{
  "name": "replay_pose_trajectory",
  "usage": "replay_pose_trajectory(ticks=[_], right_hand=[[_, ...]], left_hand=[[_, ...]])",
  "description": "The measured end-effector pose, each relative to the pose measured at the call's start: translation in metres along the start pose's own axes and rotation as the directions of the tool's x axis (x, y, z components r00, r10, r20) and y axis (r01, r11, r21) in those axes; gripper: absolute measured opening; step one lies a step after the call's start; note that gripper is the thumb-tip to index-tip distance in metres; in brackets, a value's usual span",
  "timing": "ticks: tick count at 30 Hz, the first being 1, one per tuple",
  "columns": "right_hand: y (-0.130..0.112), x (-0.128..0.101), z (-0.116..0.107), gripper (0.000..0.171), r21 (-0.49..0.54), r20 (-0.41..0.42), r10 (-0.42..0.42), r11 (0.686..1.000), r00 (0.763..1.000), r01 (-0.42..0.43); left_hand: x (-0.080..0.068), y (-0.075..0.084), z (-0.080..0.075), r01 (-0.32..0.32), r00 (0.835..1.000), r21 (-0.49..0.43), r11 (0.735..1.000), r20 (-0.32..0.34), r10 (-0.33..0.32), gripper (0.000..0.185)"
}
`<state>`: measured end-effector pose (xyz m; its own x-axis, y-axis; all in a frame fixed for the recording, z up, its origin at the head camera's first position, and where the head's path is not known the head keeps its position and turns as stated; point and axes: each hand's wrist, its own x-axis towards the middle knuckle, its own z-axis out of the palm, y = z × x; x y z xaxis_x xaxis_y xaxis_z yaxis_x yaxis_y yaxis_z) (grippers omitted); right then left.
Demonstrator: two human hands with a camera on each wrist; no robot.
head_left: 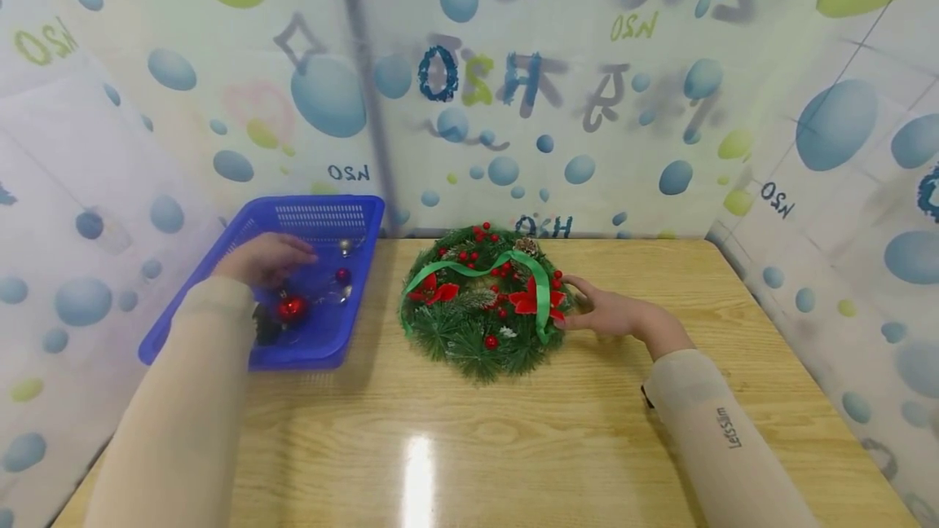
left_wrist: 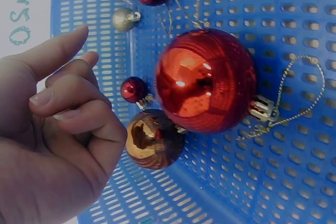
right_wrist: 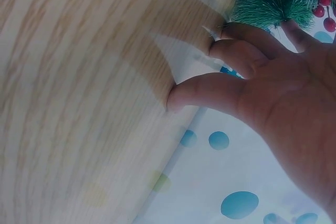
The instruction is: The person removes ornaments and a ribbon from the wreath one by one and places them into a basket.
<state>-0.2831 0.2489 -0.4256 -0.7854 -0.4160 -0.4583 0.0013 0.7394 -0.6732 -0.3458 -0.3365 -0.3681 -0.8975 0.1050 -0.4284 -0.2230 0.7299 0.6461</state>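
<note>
Left hand (head_left: 262,259) hovers loose-fingered, gripping nothing, inside the blue basket (head_left: 323,210) left of the wreath (head_left: 484,300) — right hand (head_left: 612,314), fingers relaxed, seemingly touches the wreath's edge.

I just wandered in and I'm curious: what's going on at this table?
A person sits at a wooden table. Their left hand reaches into a blue basket of Christmas baubles, fingers loosely curled and holding nothing, beside a large red bauble. Their right hand rests on the table, touching the edge of a green wreath with a green ribbon.
</note>
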Motion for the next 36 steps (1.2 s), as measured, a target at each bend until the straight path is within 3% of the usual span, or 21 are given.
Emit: replay_pose_trajectory(ticks=[7, 14, 23, 30, 36], right_hand=[[-0.003, -0.002, -0.001, 0.106, 0.005, 0.006, 0.000, 1.000, 1.000, 0.000], [-0.001, -0.002, -0.001, 0.107, -0.011, 0.001, 0.004, 1.000, 1.000, -0.004], [0.001, 0.000, 0.001, 0.108, -0.005, -0.010, 0.006, 1.000, 1.000, -0.006], [0.001, 0.000, 0.001, 0.108, -0.004, -0.008, -0.005, 1.000, 1.000, 0.005], [0.002, 0.000, 0.001, 0.108, 0.000, -0.008, 0.000, 1.000, 1.000, 0.000]], left_hand=[[-0.009, 0.021, -0.004, -0.061, 0.997, 0.075, 0.995, -0.043, 0.064, 0.059], [-0.011, 0.066, -0.003, -0.183, 0.979, 0.145, 0.972, -0.060, 0.193, 0.056], [-0.021, 0.120, 0.014, -0.281, 0.952, 0.165, 0.945, -0.074, 0.296, 0.050], [-0.030, 0.144, 0.033, -0.260, 0.950, 0.215, 0.941, -0.116, 0.289, 0.043], [-0.027, 0.148, 0.053, -0.268, 0.960, 0.179, 0.947, -0.039, 0.279, 0.048]])
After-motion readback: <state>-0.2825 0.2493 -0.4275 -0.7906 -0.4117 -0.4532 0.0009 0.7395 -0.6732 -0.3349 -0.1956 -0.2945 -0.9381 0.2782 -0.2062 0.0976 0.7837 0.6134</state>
